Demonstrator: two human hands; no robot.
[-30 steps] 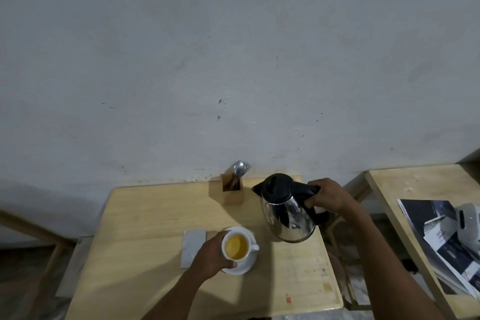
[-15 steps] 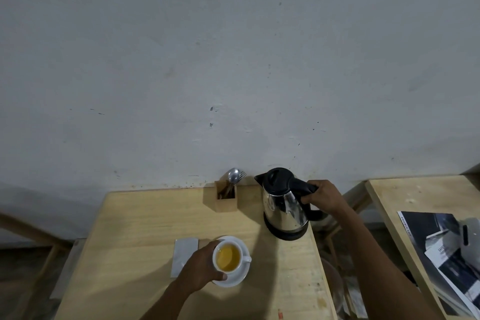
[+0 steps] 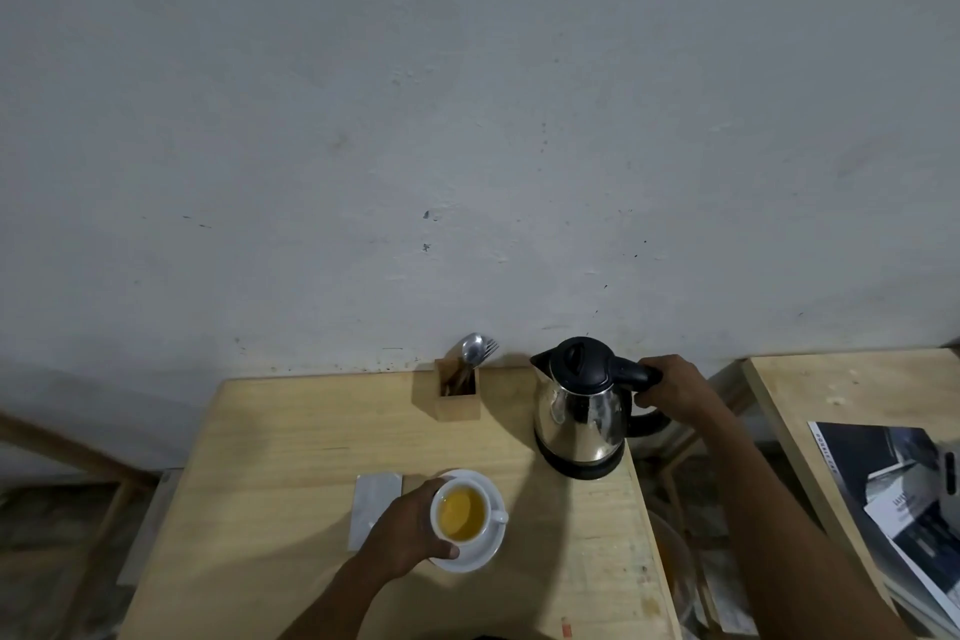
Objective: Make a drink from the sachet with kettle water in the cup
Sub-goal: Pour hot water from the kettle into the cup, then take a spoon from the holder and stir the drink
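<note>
A white cup (image 3: 462, 513) full of yellow-orange drink stands on a white saucer (image 3: 483, 554) near the front of the wooden table (image 3: 291, 457). My left hand (image 3: 408, 533) wraps around the cup's left side. A grey sachet (image 3: 375, 504) lies flat just left of the saucer, partly under my hand. The steel kettle (image 3: 584, 411) with black lid stands upright on its black base at the table's right edge. My right hand (image 3: 675, 387) grips its black handle.
A small wooden holder (image 3: 457, 398) with a spoon and fork stands at the back of the table by the grey wall. A second wooden table (image 3: 852, 395) at the right carries dark printed booklets (image 3: 893, 483). A gap separates the two tables.
The kettle has gone from tilted above the cup to upright on its base at the back right. My right hand stays on its handle. My left hand still holds the cup.
</note>
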